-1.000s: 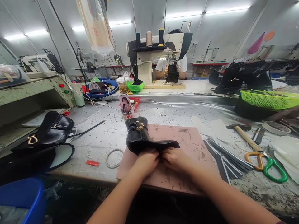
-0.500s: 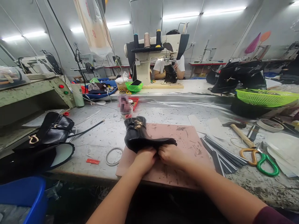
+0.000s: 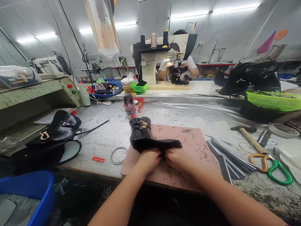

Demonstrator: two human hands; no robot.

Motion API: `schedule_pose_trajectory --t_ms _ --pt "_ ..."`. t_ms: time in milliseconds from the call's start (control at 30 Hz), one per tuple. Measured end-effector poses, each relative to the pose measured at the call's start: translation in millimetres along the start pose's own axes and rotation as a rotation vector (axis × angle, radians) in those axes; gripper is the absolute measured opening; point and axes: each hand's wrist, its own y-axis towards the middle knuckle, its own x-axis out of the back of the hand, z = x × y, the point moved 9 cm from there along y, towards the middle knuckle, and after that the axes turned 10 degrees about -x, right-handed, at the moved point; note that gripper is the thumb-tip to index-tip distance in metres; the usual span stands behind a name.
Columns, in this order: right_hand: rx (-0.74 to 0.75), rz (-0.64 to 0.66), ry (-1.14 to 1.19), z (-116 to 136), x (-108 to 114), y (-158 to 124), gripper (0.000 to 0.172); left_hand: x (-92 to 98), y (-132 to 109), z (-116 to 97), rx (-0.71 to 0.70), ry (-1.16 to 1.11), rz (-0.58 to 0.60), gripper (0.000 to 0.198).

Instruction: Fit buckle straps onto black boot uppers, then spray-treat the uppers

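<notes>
Both hands (image 3: 149, 160) (image 3: 178, 159) tight on boot (image 3: 145, 138)

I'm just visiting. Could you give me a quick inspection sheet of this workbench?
Surface: scuffed grey table with a scratched pink mat on it.
Job's things: black boot lying on the mat.
Clutter: hammer, scissors, black strips, ring, black bag.
Grips: left hand and right hand both closed on the boot's near edge.
Cables: black cable hanging at upper left.
Surroundings: sewing machine, a person behind it, green basket.
</notes>
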Motion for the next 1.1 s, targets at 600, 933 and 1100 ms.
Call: schedule_pose_trajectory --t_ms 600,933,1100 --pt "-0.091 -0.291 0.053 -7.2 14.5 -9.2 0.024 -0.4 -13.4 -6.1 0.181 -0.003 -0.059 0.024" --pt "-0.235 -0.146 0.257 -34.8 2.0 -13.4 0.030 -5.4 -10.2 -7.2 0.074 0.014 -0.107 0.033" --pt "-0.150 -0.082 0.305 -28.9 -1.4 -15.4 0.030 -13.6 -4.8 -8.8 -0.029 0.019 -0.053 0.033"
